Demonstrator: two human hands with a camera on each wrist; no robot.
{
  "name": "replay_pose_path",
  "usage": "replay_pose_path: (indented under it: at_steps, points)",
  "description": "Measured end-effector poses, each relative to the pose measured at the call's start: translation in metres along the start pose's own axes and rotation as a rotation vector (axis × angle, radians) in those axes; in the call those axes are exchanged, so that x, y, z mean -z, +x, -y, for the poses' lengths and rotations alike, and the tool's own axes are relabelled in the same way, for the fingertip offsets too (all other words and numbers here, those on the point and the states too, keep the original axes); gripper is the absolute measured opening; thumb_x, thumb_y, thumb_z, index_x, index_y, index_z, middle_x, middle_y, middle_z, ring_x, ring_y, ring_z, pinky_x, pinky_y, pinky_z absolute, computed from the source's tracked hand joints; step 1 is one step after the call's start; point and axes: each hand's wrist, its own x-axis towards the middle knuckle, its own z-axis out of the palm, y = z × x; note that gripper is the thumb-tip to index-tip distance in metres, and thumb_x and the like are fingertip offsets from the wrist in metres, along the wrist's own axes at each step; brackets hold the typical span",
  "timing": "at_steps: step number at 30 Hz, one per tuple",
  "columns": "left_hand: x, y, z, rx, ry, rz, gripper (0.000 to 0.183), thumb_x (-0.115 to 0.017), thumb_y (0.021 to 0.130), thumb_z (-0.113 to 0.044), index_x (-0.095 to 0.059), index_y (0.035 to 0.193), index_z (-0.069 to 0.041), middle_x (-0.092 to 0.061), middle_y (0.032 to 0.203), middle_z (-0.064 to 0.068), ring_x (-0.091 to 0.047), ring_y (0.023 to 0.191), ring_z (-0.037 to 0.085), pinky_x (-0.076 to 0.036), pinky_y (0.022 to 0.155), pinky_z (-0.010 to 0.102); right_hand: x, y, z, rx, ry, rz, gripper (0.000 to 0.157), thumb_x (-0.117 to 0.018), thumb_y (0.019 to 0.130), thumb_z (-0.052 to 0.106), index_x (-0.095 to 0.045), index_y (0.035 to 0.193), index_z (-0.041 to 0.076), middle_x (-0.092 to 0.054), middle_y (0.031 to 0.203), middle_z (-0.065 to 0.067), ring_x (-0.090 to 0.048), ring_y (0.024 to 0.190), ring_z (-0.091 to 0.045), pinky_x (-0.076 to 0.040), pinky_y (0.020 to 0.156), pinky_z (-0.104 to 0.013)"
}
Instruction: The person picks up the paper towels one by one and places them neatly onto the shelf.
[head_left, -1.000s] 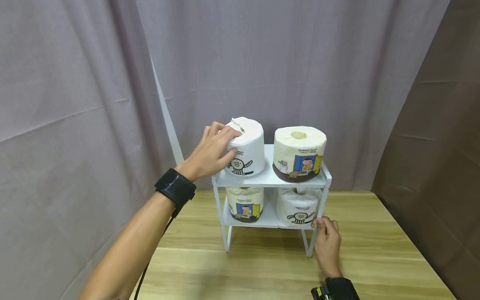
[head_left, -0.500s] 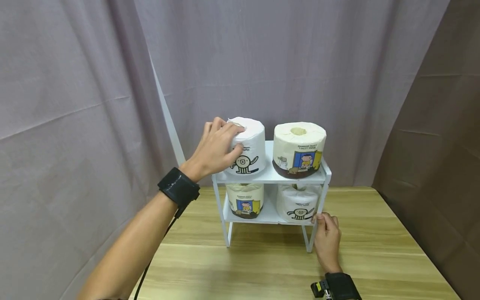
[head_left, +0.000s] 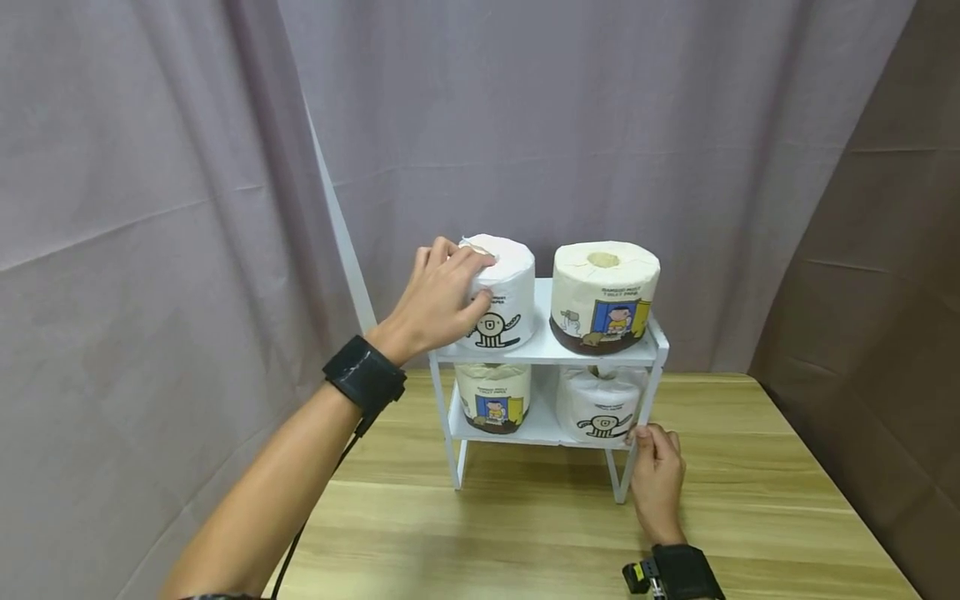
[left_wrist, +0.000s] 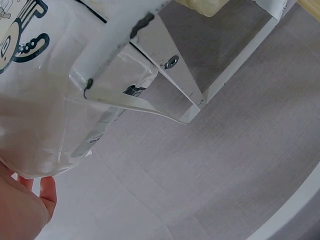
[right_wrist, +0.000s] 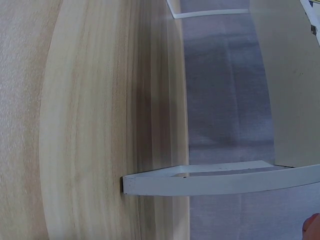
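On the top shelf's left side sits a white toilet roll with a striped cartoon character on its wrapper. My left hand grips it from the left, fingers over the top near the core hole and thumb on the front. In the left wrist view, fingertips of my left hand show at the edge of the white toilet roll. With my right hand I hold the right front leg of the small white rack, at the lower shelf's height. Only a fingertip of that right hand enters the right wrist view.
A cream toilet roll stands on the top shelf's right side. Below are another cream roll on the left and another white roll on the right. The rack stands on a wooden table, with grey curtains behind.
My left hand has shifted slightly right, and the white roll has turned a little, its printed character moving right. The right hand keeps its hold on the rack leg. The head view has shifted slightly.
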Motion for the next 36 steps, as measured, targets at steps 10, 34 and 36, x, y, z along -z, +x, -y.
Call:
replay_pose_path:
  at_steps: [10,34,36]
  points:
    - [-0.0012,-0.0010,0.0008,-0.009,0.004,0.004,0.049,-0.050,0.099,-0.028,-0.062,0.142,-0.007,-0.066,0.134,0.008,-0.045,0.115,0.029,-0.032,0.099,0.048,0.0000,-0.0002,0.0017,-0.019,-0.004,0.004,0.025,-0.060,0.107,0.007,-0.065,0.085,-0.003,-0.048,0.079,-0.007,-0.039,0.074,-0.005,-0.032,0.065,-0.018]
    - [-0.0002,-0.0012,0.0020,-0.016,-0.010,0.028,0.050,-0.049,0.101,-0.027,-0.057,0.146,-0.007,-0.063,0.135,0.008,-0.043,0.123,0.031,-0.031,0.104,0.049,-0.0012,0.0010,-0.0012,0.001,-0.001,-0.013,0.025,-0.060,0.107,0.007,-0.066,0.086,-0.003,-0.049,0.080,-0.004,-0.041,0.076,-0.004,-0.032,0.067,-0.017]
    - [-0.0011,-0.0022,0.0022,-0.009,-0.017,0.037,0.050,-0.048,0.102,-0.027,-0.057,0.147,-0.007,-0.062,0.137,0.008,-0.042,0.125,0.032,-0.030,0.105,0.049,-0.0008,0.0004,-0.0009,0.003,-0.007,-0.014,0.025,-0.060,0.107,0.007,-0.066,0.086,-0.003,-0.049,0.079,-0.004,-0.040,0.076,-0.004,-0.031,0.066,-0.017]
